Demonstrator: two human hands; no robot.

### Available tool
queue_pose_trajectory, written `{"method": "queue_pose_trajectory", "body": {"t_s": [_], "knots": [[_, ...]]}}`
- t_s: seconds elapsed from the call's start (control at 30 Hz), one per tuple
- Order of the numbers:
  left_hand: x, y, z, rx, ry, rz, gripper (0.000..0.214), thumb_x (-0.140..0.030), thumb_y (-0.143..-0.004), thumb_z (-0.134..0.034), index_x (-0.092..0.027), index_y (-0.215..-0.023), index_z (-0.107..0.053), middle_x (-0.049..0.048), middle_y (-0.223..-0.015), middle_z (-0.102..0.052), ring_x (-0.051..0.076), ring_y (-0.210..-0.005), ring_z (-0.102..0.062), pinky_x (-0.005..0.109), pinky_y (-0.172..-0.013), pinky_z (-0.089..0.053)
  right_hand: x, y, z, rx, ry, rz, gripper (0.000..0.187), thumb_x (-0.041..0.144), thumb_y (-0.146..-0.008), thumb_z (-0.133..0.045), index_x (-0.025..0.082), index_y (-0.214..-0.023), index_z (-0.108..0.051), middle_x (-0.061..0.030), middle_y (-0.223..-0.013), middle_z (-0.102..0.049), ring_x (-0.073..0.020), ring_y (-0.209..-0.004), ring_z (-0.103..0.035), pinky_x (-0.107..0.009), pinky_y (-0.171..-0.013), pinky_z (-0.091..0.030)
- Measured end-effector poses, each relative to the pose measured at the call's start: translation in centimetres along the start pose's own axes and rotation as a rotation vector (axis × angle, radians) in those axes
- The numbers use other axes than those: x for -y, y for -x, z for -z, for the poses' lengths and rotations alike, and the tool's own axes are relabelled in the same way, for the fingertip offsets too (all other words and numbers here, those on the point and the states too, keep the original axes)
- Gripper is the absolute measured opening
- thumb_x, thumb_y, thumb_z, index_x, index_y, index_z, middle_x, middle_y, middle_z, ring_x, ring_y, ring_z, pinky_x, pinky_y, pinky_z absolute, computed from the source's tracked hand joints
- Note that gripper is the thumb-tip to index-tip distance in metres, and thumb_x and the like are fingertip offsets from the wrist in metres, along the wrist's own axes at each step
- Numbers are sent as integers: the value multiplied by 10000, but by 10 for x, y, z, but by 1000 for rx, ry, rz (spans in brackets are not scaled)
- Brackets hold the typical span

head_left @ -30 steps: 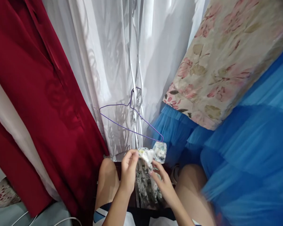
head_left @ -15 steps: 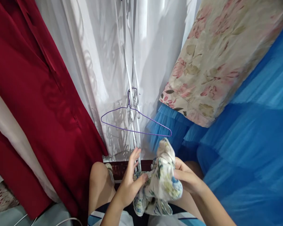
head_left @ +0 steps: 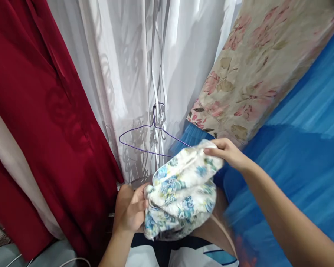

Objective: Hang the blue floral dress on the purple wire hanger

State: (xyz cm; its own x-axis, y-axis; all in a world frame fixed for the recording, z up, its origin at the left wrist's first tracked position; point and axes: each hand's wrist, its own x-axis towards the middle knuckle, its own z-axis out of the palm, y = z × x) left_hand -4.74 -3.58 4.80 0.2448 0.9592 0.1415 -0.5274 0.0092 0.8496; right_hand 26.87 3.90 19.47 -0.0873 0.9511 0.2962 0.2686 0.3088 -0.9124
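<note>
A white cloth garment [head_left: 183, 196] with blue and yellow flowers is spread between my two hands above my lap; its kind I cannot make out. My left hand [head_left: 137, 207] pinches its lower left edge between thumb and fingers. At the upper right corner, my right hand [head_left: 225, 152] grips the fabric, slightly blurred. Just beyond the cloth hangs a bare purple wire hanger [head_left: 133, 129], hooked on a white metal rack [head_left: 156, 85]. The cloth covers the hanger's lower right end.
Dark red fabric [head_left: 69, 148] hangs on the left, white curtains [head_left: 122, 74] behind the rack. To the right are a cream floral cloth [head_left: 239, 74] and blue ruffled tulle [head_left: 295, 167]. A grey surface with white wire [head_left: 75, 259] shows at the lower left.
The bunched garment has been opened out. My right hand has moved up and outward with its corner; my left hand has moved left and closed on the other edge.
</note>
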Motion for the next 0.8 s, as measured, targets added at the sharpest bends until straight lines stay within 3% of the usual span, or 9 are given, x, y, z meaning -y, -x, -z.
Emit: {"method": "queue_pose_trajectory", "body": {"t_s": [0.07,0.17,0.27,0.37,0.5,0.6,0.7,0.8], "knots": [[-20,3,-2,75,3,-35,544,-535,-591,-815,-206,-999,-667,61,-845,-637,233,-795,-610,316,-717,-500,-1,-31,-15,100,-66,35,335,461,-629,-830,148,-724,-756,-44,-646,-705,-140,-524,-598,-228,-477,-432],[-45,4,-12,142,-174,-53,293,-422,-741,-762,-200,-876,-626,23,-759,-556,154,-702,-527,249,-656,-438,-4,-65,-45,208,-174,24,350,499,-698,-784,158,-765,-742,-20,-661,-707,-126,-529,-598,-218,-489,-448],[-61,5,-17,97,-364,-120,243,-411,-801,-717,-210,-897,-620,19,-781,-545,156,-730,-514,249,-681,-427,-7,-76,-74,279,-254,-17,368,509,-694,-790,156,-777,-727,-17,-667,-710,-124,-526,-606,-214,-490,-462],[-71,5,-6,38,-543,-187,237,-394,-805,-716,-210,-940,-653,36,-866,-585,184,-819,-545,259,-747,-439,-9,-72,-87,367,-356,-91,370,477,-680,-815,144,-811,-724,-43,-682,-722,-148,-540,-632,-233,-497,-489],[-76,-5,33,52,-631,-108,272,-391,-798,-723,-182,-967,-684,38,-873,-629,179,-774,-565,244,-690,-435,-11,-72,-76,328,-388,-159,323,417,-660,-831,131,-757,-718,-55,-614,-705,-150,-472,-614,-233,-434,-457],[-78,-24,77,65,-720,-10,264,-403,-734,-769,-157,-814,-715,41,-758,-644,193,-691,-568,263,-638,-443,-6,-78,-59,337,-366,-199,300,383,-641,-837,124,-748,-728,-76,-637,-721,-167,-478,-636,-243,-443,-475],[-96,-48,122,-57,-841,-164,220,-298,-561,-868,-205,-616,-676,41,-689,-654,248,-736,-608,333,-738,-495,2,-81,-49,407,-373,-224,285,350,-628,-840,123,-770,-743,-103,-700,-747,-197,-530,-675,-260,-478,-511],[-133,-75,149,-241,-915,-402,215,-173,-524,-849,-246,-625,-673,62,-824,-702,301,-989,-616,408,-982,-429,6,-80,-47,448,-393,-237,285,330,-638,-832,119,-812,-754,-116,-747,-759,-219,-576,-699,-273,-507,-533]]}}
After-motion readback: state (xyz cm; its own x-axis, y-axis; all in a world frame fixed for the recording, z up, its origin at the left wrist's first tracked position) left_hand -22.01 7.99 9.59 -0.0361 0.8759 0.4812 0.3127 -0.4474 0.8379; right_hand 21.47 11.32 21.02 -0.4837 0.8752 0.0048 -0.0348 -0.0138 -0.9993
